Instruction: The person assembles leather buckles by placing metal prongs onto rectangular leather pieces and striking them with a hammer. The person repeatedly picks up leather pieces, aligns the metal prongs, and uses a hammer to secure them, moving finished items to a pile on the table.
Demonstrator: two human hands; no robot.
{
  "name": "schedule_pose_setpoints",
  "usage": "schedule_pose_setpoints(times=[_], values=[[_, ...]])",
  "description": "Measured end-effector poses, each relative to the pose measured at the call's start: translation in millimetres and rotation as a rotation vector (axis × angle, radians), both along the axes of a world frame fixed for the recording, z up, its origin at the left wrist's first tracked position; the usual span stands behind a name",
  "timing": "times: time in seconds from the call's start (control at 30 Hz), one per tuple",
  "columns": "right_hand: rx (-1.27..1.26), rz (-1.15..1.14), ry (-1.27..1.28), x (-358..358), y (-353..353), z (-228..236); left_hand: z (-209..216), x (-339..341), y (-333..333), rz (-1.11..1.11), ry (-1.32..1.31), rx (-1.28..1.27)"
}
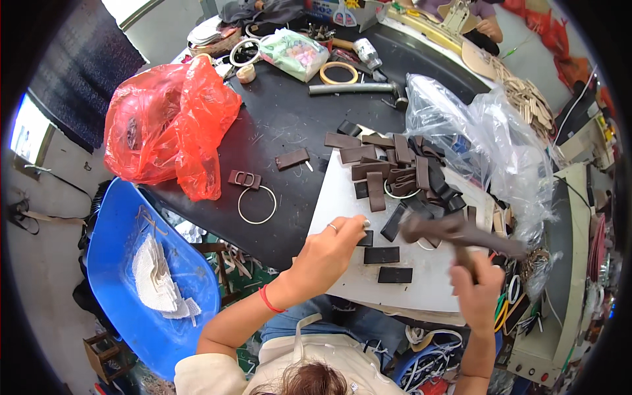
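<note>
Several black strips (395,275) lie on the white board (431,283); to their right, my right hand (477,289) grips the hammer (454,230), while my left hand (332,257) pinches narrow nearby—on what, I can't tell!

a cluttered small workshop

dark brown strips (375,191) lie heaped on a white board (431,288); a hammer (352,87) rests on the black worktable (280,128); scraps (241,261) litter the green floor (266,279); beyond, another person (486,10) works near a machine (454,18).

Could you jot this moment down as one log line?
right hand: gripping hammer | left hand: over white board, held item unclear | nearby: brown strips, black strips | left: blue tub, red plastic bag
</note>
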State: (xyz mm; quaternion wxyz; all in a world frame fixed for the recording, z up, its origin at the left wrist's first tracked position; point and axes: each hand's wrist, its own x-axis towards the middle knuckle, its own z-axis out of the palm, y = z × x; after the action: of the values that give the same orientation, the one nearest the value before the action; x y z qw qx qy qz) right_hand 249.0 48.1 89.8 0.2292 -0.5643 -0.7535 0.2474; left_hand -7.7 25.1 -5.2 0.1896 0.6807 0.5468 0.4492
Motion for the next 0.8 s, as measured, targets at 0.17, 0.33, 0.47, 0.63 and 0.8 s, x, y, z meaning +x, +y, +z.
schedule_pose_setpoints(times=[0.17, 0.33, 0.47, 0.63, 0.8], values=[[0.311, 0.328, 0.381, -32, 17, 24, 1, 3, 3, -0.050, 0.040, -0.003], [0.346, 0.380, -0.308, -42, 28, 6, -3, -6, 7, 0.021, -0.017, 0.012], [0.225, 0.410, -0.355, -31, 13, -32, -1, -7, 13, 0.013, -0.623, -0.327], [0.161, 0.381, -0.329, -34, 10, -36, 8, -19, 12, -0.102, -0.555, -0.426], [0.138, 0.376, -0.328, -33, 10, -35, 7, -20, 8, -0.145, -0.418, -0.281]])
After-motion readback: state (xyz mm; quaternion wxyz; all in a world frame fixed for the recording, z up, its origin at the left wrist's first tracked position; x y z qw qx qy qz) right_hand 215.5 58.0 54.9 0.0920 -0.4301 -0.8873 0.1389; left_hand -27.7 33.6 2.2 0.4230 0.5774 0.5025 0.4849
